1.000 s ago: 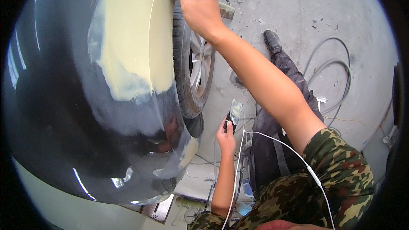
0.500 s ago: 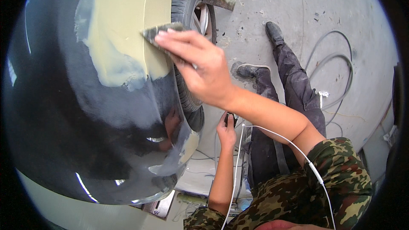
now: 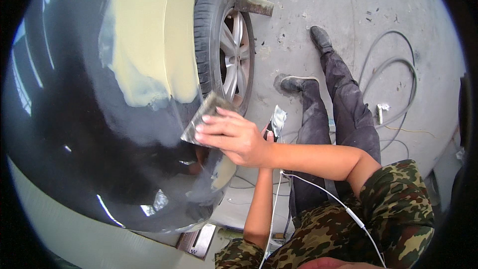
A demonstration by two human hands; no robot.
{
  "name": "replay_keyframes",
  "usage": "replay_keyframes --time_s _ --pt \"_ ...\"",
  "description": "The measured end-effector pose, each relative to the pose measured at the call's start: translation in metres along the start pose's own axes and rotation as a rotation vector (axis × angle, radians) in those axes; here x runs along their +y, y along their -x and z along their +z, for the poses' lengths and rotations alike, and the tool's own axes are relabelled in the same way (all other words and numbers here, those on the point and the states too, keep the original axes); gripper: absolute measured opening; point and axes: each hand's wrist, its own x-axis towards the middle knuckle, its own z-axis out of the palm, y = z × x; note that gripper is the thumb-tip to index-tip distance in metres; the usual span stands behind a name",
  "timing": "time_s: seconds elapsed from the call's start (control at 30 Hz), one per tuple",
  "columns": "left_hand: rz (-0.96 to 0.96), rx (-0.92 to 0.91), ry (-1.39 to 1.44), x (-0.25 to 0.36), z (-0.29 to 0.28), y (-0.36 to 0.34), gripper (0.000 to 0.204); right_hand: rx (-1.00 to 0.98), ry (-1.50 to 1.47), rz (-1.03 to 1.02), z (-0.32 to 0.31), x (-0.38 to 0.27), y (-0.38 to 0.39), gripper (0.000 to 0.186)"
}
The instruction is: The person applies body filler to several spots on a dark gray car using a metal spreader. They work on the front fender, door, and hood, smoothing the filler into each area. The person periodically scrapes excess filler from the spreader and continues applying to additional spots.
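My right hand grips a flat, rectangular metal spreader, tilted near the edge of the dark car panel, just below a broad patch of pale yellow filler; whether it touches the panel I cannot tell. Behind it, my left hand, partly hidden, holds a tool with a dark handle and a wide blade smeared with pale filler.
A wheel sits beside the panel with a flat strip near its top. My booted legs stand on the grey floor, near coiled hoses and scattered flakes. A white cable hangs across my front.
My right hand with the spreader has come down from the top of the yellow patch to below it. The wheel is more uncovered. My left hand's blade has stayed low beside the car.
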Motion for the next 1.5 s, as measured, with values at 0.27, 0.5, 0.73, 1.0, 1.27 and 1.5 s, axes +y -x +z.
replay_keyframes --time_s 0.27,0.5,0.73,1.0,1.27,1.5 --pt "-0.093 0.156 0.691 0.066 -0.013 -0.061 0.036 0.247 -0.167 0.541 -0.103 0.058 -0.020 0.034" --pt "0.247 -0.172 0.976 0.161 -0.012 -0.086 0.035 0.369 -0.827 0.692 -0.159 0.075 -0.050 0.039" --pt "0.204 -0.263 0.944 0.196 0.012 -0.092 0.041 0.143 -0.581 0.642 -0.171 0.033 -0.049 0.037" --pt "0.107 -0.220 0.840 0.194 0.014 -0.089 0.044 -0.221 0.165 0.388 -0.198 0.054 -0.015 0.030" --pt "0.153 -0.177 0.900 0.193 -0.008 -0.068 0.033 -0.051 0.239 0.789 -0.207 0.116 0.045 0.029" --pt "0.081 -0.043 0.806 0.173 -0.051 -0.040 0.035 0.438 -0.235 1.016 -0.155 0.145 0.023 0.030"
